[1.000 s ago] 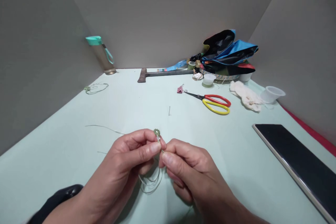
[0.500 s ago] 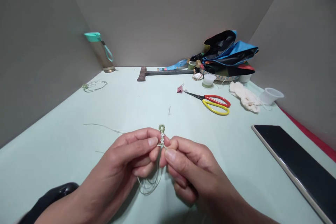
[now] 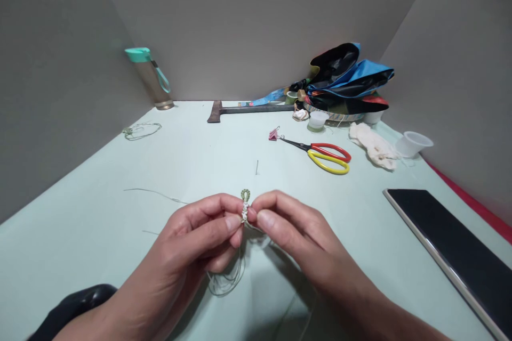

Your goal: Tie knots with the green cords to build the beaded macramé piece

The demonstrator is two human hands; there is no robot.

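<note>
Low in the middle, my left hand (image 3: 200, 232) is closed, pinching a small knotted cord (image 3: 245, 210) between thumb and fingers. The cord's upper end is a green loop that stands up above the fingertips; below it come whitish knots. My right hand (image 3: 298, 232) is also closed, thumb and index finger together at the right side of the knots. A pale strand runs from the lowest knot under the right thumb, partly blurred. Loose loops of thin green cord (image 3: 226, 282) hang below my left hand. The other right fingers are mostly hidden.
Beyond the hands lie a needle-like piece (image 3: 257, 167), scissors (image 3: 328, 157) and a pink binder clip (image 3: 273, 134). A hatchet (image 3: 256, 110), bottle (image 3: 150, 80) and blue-black bag (image 3: 348, 82) stand further back. A phone-like black slab (image 3: 448, 245) lies right.
My right hand has moved up, from pinching the strand below the knots to beside them. My left hand keeps its hold, nearly still. The view has shifted slightly.
</note>
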